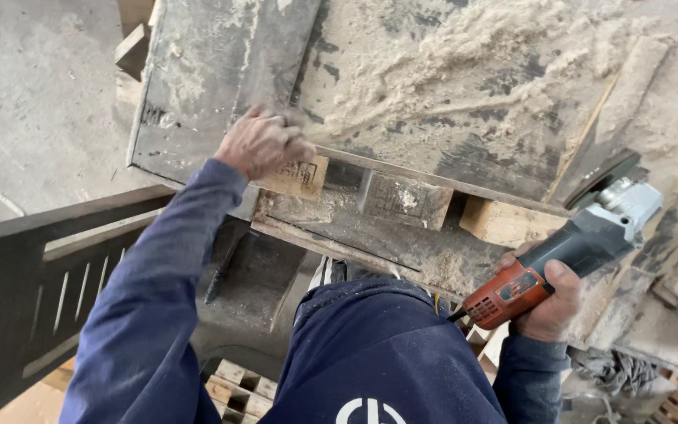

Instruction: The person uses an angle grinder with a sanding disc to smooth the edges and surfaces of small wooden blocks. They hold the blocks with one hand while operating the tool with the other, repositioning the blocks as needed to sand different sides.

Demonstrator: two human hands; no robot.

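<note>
We see the right hand (pixel 547 302) clamped on the grinder (pixel 570 255), disc near the pallet (pixel 402 118) edge by the sawdust (pixel 464 47). Left hand (pixel 264 141) is clenched, knuckles pressing the pallet's corner; we can't tell if it grips anything. One-handed hold: our worry is kickback if the disc catches a board.

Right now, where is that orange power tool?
In the head view the angle grinder is at the right, gripped by the right hand, its disc end at the sawdust-covered pallet's right edge.
</note>
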